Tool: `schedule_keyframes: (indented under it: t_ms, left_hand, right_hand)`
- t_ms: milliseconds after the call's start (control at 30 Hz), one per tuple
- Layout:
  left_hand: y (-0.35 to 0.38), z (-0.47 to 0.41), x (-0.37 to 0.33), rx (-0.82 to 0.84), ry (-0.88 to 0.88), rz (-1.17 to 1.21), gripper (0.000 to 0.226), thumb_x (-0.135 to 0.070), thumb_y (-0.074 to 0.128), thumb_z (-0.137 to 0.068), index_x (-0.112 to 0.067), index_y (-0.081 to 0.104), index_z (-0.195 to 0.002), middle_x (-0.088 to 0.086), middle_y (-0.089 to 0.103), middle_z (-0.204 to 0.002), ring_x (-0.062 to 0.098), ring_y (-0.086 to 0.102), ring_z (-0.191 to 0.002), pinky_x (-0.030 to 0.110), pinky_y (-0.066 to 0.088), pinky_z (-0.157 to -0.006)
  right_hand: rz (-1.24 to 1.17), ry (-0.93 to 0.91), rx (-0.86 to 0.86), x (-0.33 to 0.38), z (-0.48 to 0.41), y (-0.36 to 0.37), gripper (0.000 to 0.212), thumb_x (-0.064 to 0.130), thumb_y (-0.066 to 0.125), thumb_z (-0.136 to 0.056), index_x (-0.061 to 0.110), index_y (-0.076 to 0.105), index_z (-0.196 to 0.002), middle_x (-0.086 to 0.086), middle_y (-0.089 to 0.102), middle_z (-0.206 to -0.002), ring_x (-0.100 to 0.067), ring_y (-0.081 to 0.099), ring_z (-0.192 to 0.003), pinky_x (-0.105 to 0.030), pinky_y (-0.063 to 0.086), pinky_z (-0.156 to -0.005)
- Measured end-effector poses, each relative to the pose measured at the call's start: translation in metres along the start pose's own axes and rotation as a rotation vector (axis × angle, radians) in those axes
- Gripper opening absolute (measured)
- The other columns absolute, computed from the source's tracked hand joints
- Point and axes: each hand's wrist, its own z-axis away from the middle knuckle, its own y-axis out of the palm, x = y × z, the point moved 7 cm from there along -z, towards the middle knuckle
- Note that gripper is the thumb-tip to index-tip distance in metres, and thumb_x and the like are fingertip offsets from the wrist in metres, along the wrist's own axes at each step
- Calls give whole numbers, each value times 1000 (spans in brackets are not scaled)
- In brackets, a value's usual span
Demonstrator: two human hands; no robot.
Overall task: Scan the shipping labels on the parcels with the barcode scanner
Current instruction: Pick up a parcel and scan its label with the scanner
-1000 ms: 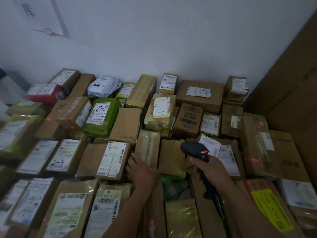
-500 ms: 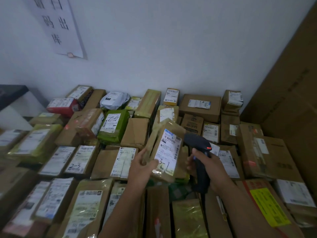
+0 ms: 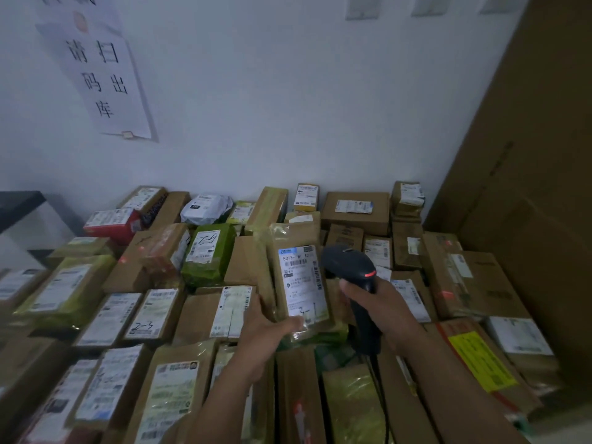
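Observation:
My left hand (image 3: 267, 330) grips the lower end of a taped brown parcel (image 3: 296, 267) and holds it upright above the pile. Its white shipping label (image 3: 302, 282) faces me. My right hand (image 3: 379, 304) grips the handle of a black barcode scanner (image 3: 350, 267), whose head sits just right of the label with a small red light glowing on its side. The scanner's cable runs down between the parcels below.
Many labelled parcels cover the surface, among them a green one (image 3: 208, 253), a red box (image 3: 110, 221) and a white bag (image 3: 205, 208). A white wall with a paper sign (image 3: 102, 81) stands behind. A large cardboard sheet (image 3: 525, 174) leans at the right.
My left hand picked a parcel out of the pile and raised it upright. The scanner moved closer to its label. The camera tilted up, showing more wall.

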Motion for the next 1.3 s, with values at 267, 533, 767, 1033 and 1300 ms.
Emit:
schedule_keyframes:
  t_ms: [267,533,767,1033,1300]
  left_hand:
    - [-45,-12,15,-266,73,60,84,-21,91,-64,-22,41,-132,1,60,-121,24,64,-108,31,58,-69]
    - [-48,-19,25,-295,80,-20,87,-29,93,-58,-28,42,-128,1,57,-123,24,61,-110,47,58,-86]
    - [-49,-19,24,-293,94,-68,86,-30,94,-57,-27,41,-125,0,58,-119,25,62,-109,50,59,-85]
    - [-38,-17,18,-286,74,-208,87,-37,91,-59,-24,40,-129,3,50,-129,25,53,-119,52,51,-97]
    - [7,-37,9,-272,20,-607,115,-54,76,-75,-17,5,-157,14,27,-149,35,34,-136,46,39,-108]
  right_hand:
    - [130,12,64,7,21,-19,27,33,74,-86,18,70,-64,-14,68,-65,-22,59,-48,-28,49,-46]
    - [146,24,177,11,32,-11,32,36,72,-88,9,70,-69,-15,68,-65,-21,59,-47,-28,49,-48]
    - [134,49,217,12,30,-6,33,36,71,-89,6,68,-76,-11,67,-62,-20,59,-47,-28,49,-47]
    - [144,31,176,11,20,-14,26,34,71,-89,9,68,-79,-12,70,-67,-19,60,-48,-28,50,-46]
    - [87,49,40,-3,0,-52,27,33,71,-88,6,67,-93,-12,71,-72,-19,58,-48,-29,49,-44]
